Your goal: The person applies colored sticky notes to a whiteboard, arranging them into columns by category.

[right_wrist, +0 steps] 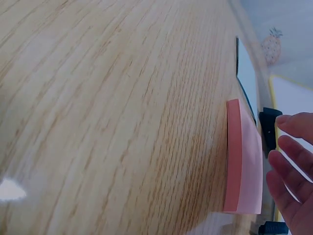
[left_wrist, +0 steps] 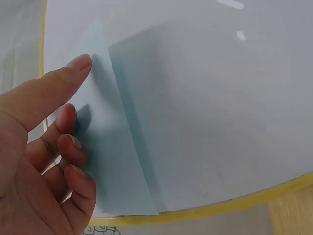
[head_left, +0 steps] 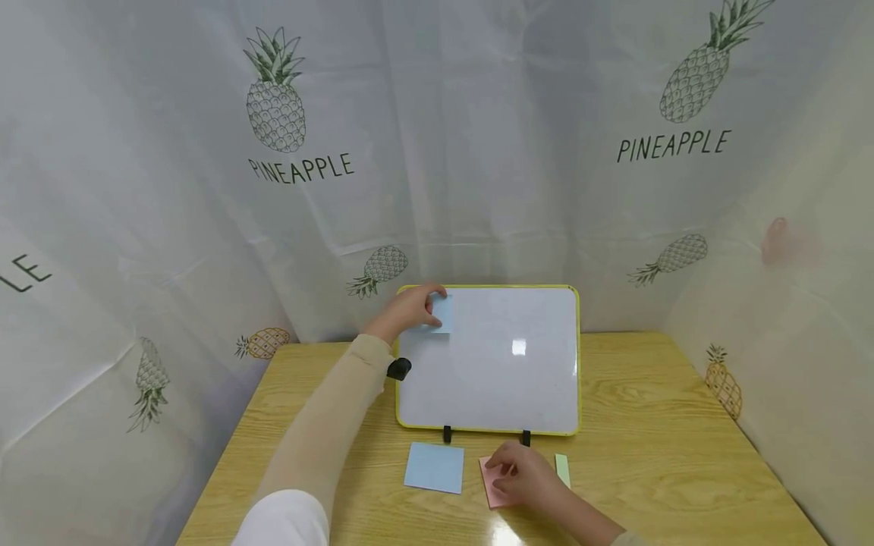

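The head view looks forward and down from above the surface [head_left: 655, 425], taking in the whole whiteboard [head_left: 505, 379] at centre frame. The left wrist view sits very close to that board's yellow-edged corner (the blue note [left_wrist: 122, 161] fills its middle). The right wrist view skims low along the surface, sharing the pink pad [right_wrist: 247, 161] with the head view.

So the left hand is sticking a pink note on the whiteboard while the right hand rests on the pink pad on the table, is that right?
Not quite: the note under the left hand on the whiteboard is light blue, not pink, as the head and left wrist views show. The rest holds: the right hand rests on the pink pad on the table.
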Action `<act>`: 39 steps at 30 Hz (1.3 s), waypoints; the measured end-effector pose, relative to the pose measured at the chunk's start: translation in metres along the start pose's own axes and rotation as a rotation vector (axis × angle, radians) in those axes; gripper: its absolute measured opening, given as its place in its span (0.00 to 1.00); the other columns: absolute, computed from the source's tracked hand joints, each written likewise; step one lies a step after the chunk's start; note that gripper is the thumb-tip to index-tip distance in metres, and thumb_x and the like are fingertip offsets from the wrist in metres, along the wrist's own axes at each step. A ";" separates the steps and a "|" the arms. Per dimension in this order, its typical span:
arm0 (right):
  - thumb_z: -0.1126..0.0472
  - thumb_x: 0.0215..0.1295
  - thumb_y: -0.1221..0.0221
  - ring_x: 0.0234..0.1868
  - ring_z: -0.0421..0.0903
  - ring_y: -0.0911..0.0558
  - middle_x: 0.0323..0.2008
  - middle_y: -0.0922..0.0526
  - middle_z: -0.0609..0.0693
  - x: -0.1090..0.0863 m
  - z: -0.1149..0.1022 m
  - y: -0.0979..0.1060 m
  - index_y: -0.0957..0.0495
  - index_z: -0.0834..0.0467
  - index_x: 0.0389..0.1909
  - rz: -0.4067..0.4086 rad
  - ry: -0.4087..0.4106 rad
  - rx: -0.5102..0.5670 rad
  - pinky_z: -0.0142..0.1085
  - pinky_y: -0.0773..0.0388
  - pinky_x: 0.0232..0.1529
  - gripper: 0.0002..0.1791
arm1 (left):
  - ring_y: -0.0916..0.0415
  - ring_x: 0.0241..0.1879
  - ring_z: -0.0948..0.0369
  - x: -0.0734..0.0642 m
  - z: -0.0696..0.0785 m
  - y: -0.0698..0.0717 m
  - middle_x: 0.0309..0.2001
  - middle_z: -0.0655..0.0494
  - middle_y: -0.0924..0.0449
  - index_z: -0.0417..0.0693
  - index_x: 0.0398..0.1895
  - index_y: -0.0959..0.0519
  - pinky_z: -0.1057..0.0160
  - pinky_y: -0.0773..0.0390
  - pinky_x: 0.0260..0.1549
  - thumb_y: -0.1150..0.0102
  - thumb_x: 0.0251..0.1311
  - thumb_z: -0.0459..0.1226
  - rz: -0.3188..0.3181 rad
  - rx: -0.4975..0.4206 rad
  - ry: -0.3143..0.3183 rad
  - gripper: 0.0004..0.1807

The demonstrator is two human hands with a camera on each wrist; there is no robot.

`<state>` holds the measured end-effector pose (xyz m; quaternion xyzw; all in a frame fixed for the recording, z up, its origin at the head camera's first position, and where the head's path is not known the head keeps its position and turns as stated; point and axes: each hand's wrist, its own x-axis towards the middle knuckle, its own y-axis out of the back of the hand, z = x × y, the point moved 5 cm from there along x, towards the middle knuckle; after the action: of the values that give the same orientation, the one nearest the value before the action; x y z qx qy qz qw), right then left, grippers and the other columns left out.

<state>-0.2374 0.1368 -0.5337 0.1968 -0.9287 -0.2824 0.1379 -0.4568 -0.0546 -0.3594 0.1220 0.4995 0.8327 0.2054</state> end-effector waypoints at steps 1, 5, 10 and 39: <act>0.74 0.49 0.32 0.32 0.39 0.23 0.34 0.21 0.46 0.000 0.000 -0.001 0.15 0.59 0.36 -0.001 0.002 0.004 0.33 0.23 0.32 0.13 | 0.33 0.27 0.60 0.000 0.001 0.000 0.29 0.55 0.27 0.54 0.58 0.27 0.63 0.32 0.30 0.25 0.51 0.38 0.000 0.003 -0.003 0.30; 0.74 0.49 0.32 0.32 0.40 0.23 0.34 0.20 0.47 -0.002 0.000 -0.003 0.16 0.58 0.36 0.001 0.004 0.013 0.33 0.22 0.32 0.13 | 0.33 0.27 0.60 -0.001 0.003 -0.002 0.29 0.56 0.27 0.55 0.59 0.27 0.63 0.32 0.30 0.25 0.51 0.39 -0.006 0.019 -0.008 0.31; 0.73 0.50 0.31 0.32 0.39 0.23 0.34 0.20 0.47 -0.003 -0.001 -0.005 0.16 0.59 0.36 -0.002 0.001 0.023 0.33 0.22 0.32 0.12 | 0.33 0.28 0.61 -0.003 0.004 -0.004 0.29 0.57 0.26 0.55 0.58 0.27 0.63 0.32 0.31 0.25 0.52 0.40 -0.021 0.026 -0.030 0.30; 0.67 0.56 0.31 0.36 0.44 0.21 0.37 0.19 0.47 0.026 -0.017 0.001 0.15 0.58 0.40 0.017 0.005 -0.055 0.36 0.22 0.37 0.10 | 0.29 0.31 0.61 -0.079 -0.005 -0.070 0.35 0.56 0.23 0.50 0.49 0.22 0.63 0.27 0.32 0.26 0.52 0.41 -0.196 0.030 -0.220 0.22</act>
<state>-0.2542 0.1185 -0.5155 0.1857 -0.9219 -0.3061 0.1479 -0.3736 -0.0658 -0.4231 0.1664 0.4960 0.7825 0.3375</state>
